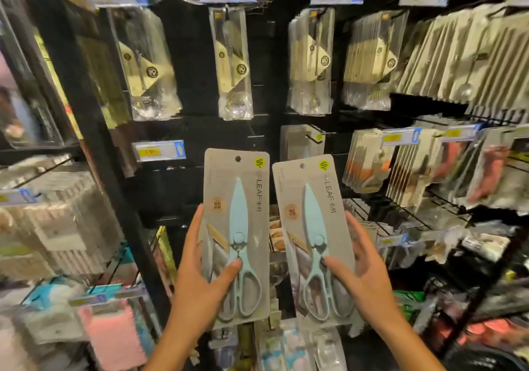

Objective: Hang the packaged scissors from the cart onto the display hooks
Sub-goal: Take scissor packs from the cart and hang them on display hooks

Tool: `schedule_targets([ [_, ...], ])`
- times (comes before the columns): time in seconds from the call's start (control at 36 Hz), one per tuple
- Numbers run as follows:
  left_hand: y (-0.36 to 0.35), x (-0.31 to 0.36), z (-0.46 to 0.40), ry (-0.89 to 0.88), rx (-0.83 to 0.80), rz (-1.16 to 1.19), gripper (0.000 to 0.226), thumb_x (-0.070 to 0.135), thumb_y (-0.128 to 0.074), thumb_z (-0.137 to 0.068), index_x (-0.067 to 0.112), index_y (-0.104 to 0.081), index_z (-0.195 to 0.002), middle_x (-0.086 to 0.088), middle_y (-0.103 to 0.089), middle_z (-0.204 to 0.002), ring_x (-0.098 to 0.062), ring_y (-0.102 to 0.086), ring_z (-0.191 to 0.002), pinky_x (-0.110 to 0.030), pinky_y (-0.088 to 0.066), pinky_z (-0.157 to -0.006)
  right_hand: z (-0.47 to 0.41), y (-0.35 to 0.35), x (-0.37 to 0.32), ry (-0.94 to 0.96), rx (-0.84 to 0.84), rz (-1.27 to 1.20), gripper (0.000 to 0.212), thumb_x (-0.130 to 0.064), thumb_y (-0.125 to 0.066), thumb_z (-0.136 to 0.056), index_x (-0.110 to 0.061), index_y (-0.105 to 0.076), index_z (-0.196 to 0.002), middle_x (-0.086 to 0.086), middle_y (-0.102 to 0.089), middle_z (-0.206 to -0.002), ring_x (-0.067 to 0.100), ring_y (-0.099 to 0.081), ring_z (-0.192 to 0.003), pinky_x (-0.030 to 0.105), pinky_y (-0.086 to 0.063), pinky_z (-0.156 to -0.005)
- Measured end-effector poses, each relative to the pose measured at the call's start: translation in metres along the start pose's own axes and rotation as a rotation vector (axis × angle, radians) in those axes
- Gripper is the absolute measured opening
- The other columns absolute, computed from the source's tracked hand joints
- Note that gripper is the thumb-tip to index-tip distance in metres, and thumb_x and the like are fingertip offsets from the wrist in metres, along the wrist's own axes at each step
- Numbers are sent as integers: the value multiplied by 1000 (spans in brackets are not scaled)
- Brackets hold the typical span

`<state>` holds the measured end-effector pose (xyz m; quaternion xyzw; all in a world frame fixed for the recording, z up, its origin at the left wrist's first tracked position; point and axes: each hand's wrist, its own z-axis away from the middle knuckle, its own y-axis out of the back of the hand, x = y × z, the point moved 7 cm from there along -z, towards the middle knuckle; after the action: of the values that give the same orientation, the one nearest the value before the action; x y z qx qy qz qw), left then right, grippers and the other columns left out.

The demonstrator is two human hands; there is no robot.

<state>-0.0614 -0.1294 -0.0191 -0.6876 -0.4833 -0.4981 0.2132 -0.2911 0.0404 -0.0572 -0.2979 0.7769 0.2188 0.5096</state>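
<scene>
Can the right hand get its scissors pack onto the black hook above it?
Probably yes: the right hand holds its pack upright just below the hook, with nothing between them.

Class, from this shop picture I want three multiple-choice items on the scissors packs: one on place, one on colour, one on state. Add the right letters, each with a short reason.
1. Where is the pack in the left hand relative to the pack in the right hand?
A. Behind it
B. Beside it, to its left
C. Under it

2. What colour are the scissors in the left pack?
A. Red
B. Black
C. Light blue

3. What state is the right pack in?
A. Held up, not yet on a hook
B. Hanging on a hook
C. Torn open

Answers: B, the two packs are side by side; C, handles and blade cover are pale blue; A, its hanging hole is empty and the hand grips it.
</scene>
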Motion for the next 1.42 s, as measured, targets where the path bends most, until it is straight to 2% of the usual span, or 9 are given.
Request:
schedule_targets([
  [0.19, -47, 15, -28, -24, 40, -38, 104, 14, -81, -81, 61, -18, -150, 32, -30, -157, -10, -39, -145, -56, -36, -117, -46, 32, 2, 32, -58, -47, 79, -7, -72, -89, -37, -33, -152, -35, -52, -137, -5, -56, -124, 14, -53, -88],
  [0.36, -83, 22, -41, -24, 82, -48, 105, 11, -81, -81, 61, -20, -149, 45, -29, -148, 5, -37, -140, -48, -36, -118, -74, 64, 19, 30, -72, -73, 80, -10, -73, -87, -37, -34, -151, -34, -51, -139, -4, -56, -125, 18, -55, -89],
  [0.5, -102, 16, -43, 12, 117, -34, 106, 7, -81, -81, 65, -22, -146, 36, -37, -150, -9, -46, -139, -53, -43, -112, -86, 80, 44, 11, -83, -74, 78, -11, -73, -88, -40, -36, -150, -30, -48, -145, -3, -54, -128, 20, -54, -94],
  [0.58, -108, 15, -42, 18, 132, -63, 105, 8, -81, -80, 64, -21, -147, 45, -35, -145, -1, -42, -140, -49, -40, -115, -92, 83, 55, 6, -87, -63, 79, -10, -74, -88, -39, -36, -151, -31, -47, -145, -4, -55, -126, 16, -54, -91],
  [0.67, -112, 14, -46, 16, 133, -76, 105, 10, -81, -80, 62, -21, -149, 41, -35, -148, 1, -42, -139, -48, -40, -115, -96, 82, 63, -6, -96, -51, 79, -12, -74, -88, -41, -35, -151, -35, -47, -142, -6, -55, -124, 15, -54, -89],
  [0.78, -115, 14, -55, -31, 130, -95, 102, 12, -80, -82, 58, -20, -150, 46, -30, -147, 20, -35, -133, -29, -36, -113, -107, 80, 70, -33, -88, -57, 81, -10, -75, -88, -43, -35, -150, -34, -54, -137, 1, -60, -122, 32, -59, -93],
  [0.86, -114, 13, -61, -44, 129, -91, 101, 13, -79, -83, 59, -20, -150, 48, -29, -146, 23, -35, -131, -20, -36, -107, -117, 77, 70, -32, -81, -59, 80, -12, -75, -88, -44, -35, -149, -33, -56, -134, 2, -61, -121, 34, -59, -92],
  [1.06, -112, 7, -75, -38, 116, -58, 102, 13, -80, -81, 61, -21, -149, 38, -34, -150, 0, -42, -139, -45, -42, -113, -134, 70, 69, -16, -64, -82, 79, -9, -73, -88, -39, -35, -150, -36, -59, -128, -1, -62, -119, 25, -58, -90],
  [1.42, -110, 0, -92, -95, 96, -23, 102, 15, -81, -80, 59, -21, -150, 21, -41, -154, -15, -50, -137, -55, -46, -109, -150, 59, 77, -10, -42, -107, 79, -1, -71, -89, -34, -35, -151, -40, -61, -121, -3, -63, -116, 16, -55, -84],
])
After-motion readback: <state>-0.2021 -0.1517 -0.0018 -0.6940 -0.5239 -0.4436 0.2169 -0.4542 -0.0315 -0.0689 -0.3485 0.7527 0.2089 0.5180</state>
